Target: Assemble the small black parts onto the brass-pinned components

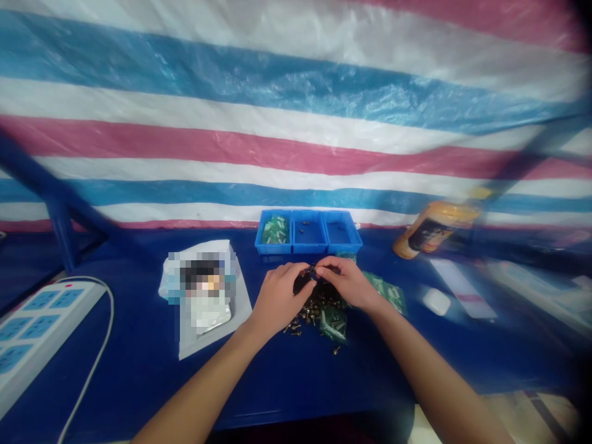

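Observation:
Above a heap of small brass-coloured screw-like parts, my left hand and my right hand meet fingertip to fingertip. Both are closed in a pinch around something small and dark, too little to make out. A green bag of metal pieces lies at the near side of the heap, and another green packet is by my right wrist. Behind the hands stands a row of blue bins: the left bin holds green packets, the middle bin a few small parts, beside the right bin.
On the left are a power strip with a white cable and a white sheet bearing a blurred-out item. To the right lie a tilted bottle, a white case and a flat white strip. Striped sheeting hangs behind.

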Motion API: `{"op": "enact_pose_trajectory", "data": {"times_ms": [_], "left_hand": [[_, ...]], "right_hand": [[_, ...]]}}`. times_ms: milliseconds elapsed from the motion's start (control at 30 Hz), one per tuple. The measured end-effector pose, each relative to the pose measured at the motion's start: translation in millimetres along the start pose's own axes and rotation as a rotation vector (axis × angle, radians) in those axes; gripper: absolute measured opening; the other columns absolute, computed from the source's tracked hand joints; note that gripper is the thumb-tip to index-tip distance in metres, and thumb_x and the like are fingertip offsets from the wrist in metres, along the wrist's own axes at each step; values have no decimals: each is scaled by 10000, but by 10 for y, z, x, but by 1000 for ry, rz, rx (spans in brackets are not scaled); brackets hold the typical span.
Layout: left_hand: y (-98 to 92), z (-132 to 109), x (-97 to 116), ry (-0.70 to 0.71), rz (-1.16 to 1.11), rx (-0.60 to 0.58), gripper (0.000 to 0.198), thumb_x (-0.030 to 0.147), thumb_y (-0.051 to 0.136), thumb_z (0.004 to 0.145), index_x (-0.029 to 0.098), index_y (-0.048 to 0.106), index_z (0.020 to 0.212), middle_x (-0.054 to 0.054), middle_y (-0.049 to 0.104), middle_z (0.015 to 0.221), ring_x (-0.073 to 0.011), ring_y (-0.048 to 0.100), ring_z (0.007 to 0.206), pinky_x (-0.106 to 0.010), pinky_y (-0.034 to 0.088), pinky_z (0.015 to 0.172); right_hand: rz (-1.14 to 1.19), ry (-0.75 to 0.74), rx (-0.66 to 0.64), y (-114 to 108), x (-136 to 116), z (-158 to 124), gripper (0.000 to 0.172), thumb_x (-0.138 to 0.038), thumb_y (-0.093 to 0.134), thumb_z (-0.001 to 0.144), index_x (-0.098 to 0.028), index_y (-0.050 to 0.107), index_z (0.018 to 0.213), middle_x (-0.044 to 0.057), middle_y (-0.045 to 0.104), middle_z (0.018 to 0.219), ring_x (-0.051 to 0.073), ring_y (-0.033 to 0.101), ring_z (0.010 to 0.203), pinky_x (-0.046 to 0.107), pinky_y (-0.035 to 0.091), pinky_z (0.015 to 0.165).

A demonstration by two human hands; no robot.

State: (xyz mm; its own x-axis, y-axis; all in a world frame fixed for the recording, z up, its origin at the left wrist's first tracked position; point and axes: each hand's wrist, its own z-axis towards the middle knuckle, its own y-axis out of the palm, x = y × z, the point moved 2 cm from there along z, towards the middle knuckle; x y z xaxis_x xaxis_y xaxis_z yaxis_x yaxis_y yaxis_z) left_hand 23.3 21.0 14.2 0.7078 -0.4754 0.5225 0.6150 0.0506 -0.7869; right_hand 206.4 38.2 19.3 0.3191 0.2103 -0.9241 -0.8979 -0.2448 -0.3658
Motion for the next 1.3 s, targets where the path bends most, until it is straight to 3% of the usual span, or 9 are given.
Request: {"op": "enact_pose_trajectory", "data": {"times_ms": [167, 333, 467, 667, 900, 1300], "left_hand": [[-35, -8, 10, 23, -101, 71, 310, 399, 637, 889, 263, 608, 1167, -20, 720, 1055, -212, 661, 925, -361, 479, 858], [-39, -18, -1, 25, -152, 127, 271, 410, 689, 855, 275, 658, 1088, 5, 744, 1006, -189, 680, 879, -339, 499, 862], [-26, -20, -35, -17, -199, 131, 255, 365, 724, 830, 273, 669, 1061, 20, 757, 963, -180, 703, 852, -318, 521, 825], [11, -25, -67, -145, -443, 121, 230, 373, 742, 799, 243, 679, 979, 7, 765, 873, -193, 736, 811, -297, 570, 756], [31, -27, -78, -210, -508, 103, 149, 375, 717, 816, 234, 700, 859, 11, 759, 816, -188, 729, 757, -286, 559, 704], [52, 11, -101, -315, -941, -62, 186, 338, 740, 807, 175, 650, 816, -29, 752, 813, -182, 719, 808, -300, 551, 765]], "right_hand": [[279, 67, 11, 33, -49, -16, 215, -409, 695, 825, -199, 734, 847, 22, 732, 857, 187, 661, 838, 317, 502, 820], [376, 94, 4, 110, -26, -19, 224, -421, 751, 772, -212, 761, 852, 27, 760, 870, 201, 694, 850, 340, 520, 836], [339, 73, 11, 138, 31, -13, 216, -403, 749, 776, -207, 763, 864, 39, 768, 899, 206, 700, 860, 346, 524, 836], [133, 14, 90, 129, -12, -22, 138, -342, 707, 819, -226, 773, 853, 30, 772, 898, 211, 699, 860, 345, 524, 833], [-44, -86, 150, 147, -73, -40, 106, -302, 668, 856, -245, 757, 857, 17, 763, 895, 211, 692, 860, 333, 507, 827], [104, -205, 284, 203, -119, -97, 87, -322, 714, 841, -239, 708, 815, 38, 735, 859, 208, 677, 826, 346, 522, 793]]}}
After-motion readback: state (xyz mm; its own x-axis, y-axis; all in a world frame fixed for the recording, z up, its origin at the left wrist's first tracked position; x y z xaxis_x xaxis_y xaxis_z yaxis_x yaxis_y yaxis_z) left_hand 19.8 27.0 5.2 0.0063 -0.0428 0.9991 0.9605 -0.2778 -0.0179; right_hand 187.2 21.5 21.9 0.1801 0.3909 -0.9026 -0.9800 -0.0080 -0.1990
